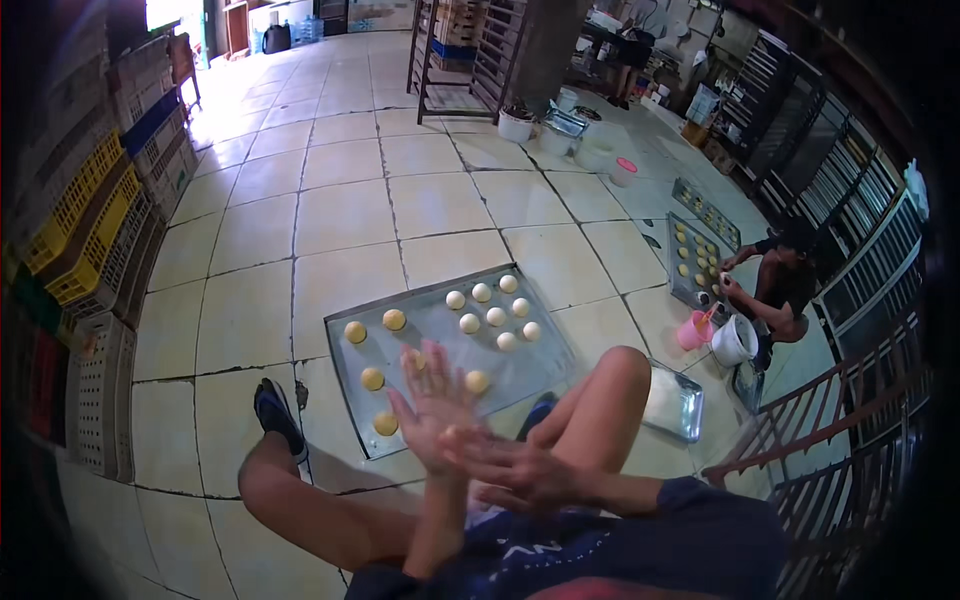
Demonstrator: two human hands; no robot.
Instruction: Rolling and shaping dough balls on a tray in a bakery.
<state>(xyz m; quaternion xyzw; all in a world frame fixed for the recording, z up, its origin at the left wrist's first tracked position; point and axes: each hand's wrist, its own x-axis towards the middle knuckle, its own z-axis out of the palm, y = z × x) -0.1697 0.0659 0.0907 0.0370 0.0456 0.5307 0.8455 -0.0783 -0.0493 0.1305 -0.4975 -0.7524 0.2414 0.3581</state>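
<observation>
My left hand (435, 412) is raised over the near part of a metal baking tray (442, 295), palm up and fingers spread. My right hand (514, 465) lies across its palm near the wrist; whether anything is between the two hands cannot be told. On the tray, several yellowish dough balls (355, 332) stand at the left and near side, one partly behind my left fingers. Several smaller white dough balls (496, 316) sit grouped at the tray's far right.
A person (780, 277) squats at the right beside trays of dough pieces (682, 251), a pink bucket (694, 331) and a white bucket (735, 341). A shiny metal tray (675, 401) lies by my right knee. Stacked crates (97, 247) line the left; a metal rack (457, 112) stands ahead.
</observation>
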